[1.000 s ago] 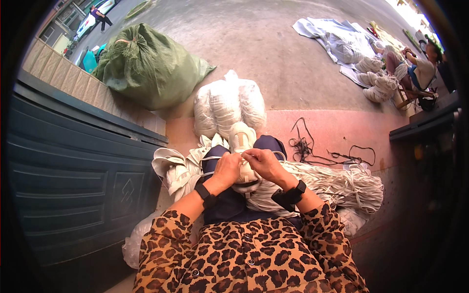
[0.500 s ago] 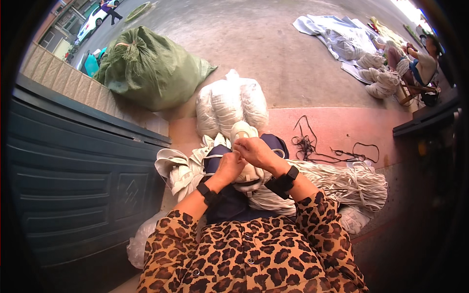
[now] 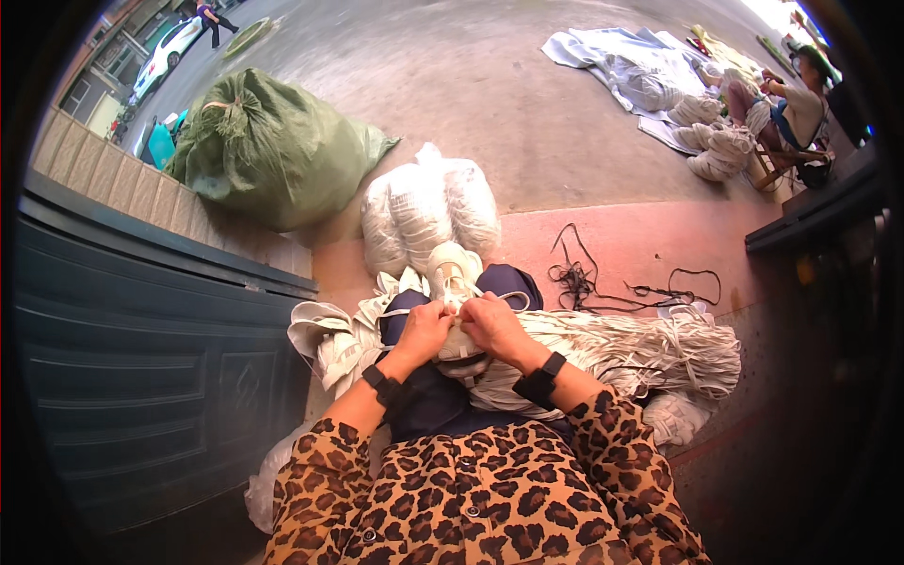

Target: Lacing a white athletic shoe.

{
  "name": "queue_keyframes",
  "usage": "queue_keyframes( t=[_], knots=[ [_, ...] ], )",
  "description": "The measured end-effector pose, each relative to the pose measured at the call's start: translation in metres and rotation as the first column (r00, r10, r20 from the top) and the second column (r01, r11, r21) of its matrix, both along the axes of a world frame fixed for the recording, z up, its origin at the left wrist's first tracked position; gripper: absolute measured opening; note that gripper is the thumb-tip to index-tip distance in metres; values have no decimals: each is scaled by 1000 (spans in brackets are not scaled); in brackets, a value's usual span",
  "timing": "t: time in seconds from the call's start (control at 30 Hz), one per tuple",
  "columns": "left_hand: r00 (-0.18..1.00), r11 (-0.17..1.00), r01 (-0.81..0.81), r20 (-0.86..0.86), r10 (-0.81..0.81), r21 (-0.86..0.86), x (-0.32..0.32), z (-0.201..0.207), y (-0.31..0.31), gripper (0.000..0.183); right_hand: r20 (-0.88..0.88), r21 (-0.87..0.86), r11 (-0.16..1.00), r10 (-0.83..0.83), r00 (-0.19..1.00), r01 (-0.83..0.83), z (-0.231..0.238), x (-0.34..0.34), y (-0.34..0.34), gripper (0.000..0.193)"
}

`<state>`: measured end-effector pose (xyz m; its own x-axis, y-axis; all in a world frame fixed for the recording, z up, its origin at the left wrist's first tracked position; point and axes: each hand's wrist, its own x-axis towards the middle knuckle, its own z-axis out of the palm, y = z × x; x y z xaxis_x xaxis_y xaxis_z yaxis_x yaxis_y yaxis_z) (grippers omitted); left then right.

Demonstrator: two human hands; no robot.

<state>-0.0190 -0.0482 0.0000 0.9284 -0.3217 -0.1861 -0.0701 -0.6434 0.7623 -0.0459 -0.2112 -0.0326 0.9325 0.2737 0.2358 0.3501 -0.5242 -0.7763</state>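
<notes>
A cream sneaker [image 3: 450,262] rests between my knees, its toe pointing away from me. My left hand [image 3: 426,331] is closed at the left side of the lacing, thumb and fingers pinched together. On the right side my right hand [image 3: 495,328] is closed too, its fingertips at the eyelets. Both pinch a white shoelace [image 3: 519,298], a loop of which curves out to the right. My hands cover the middle of the sneaker, so the exact grip on the lace is partly hidden.
More pale shoes [image 3: 344,341] are heaped at my left. A thick bundle of white laces [image 3: 650,350] lies at my right, with tangled black laces [image 3: 576,275] beyond. Ahead stand a clear plastic bag [image 3: 419,212] and a big green sack [image 3: 273,155]. A person [image 3: 796,108] sits far right.
My right hand has pulled back from over the sneaker's front to its right side. The hands now sit side by side, slightly closer to me. The whole view has shifted a little.
</notes>
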Motion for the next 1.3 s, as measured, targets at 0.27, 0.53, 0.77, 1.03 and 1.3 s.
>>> queue_keyframes(
  t=[0.27,0.53,0.77,1.03,1.3],
  knots=[
    [999,998,-23,-40,25,60,1,3,2,18,143,-73,981,186,972,-177,14,13,2,10],
    [827,332,-555,-551,114,-763,47,27,146,12,-233,-217,964,-202,951,151,-12,-11,-146,19],
    [576,-182,-624,-605,550,-760,51,117,329,16,-510,811,-417,-163,844,410,37,-115,-372,9],
    [731,639,-683,-352,585,-355,49,59,174,11,-648,529,416,-366,668,740,32,-28,-183,30],
    [843,941,-283,-516,153,-183,-20,-5,52,17,-89,-107,993,33,995,-42,26,-28,-25,11]
  ],
)
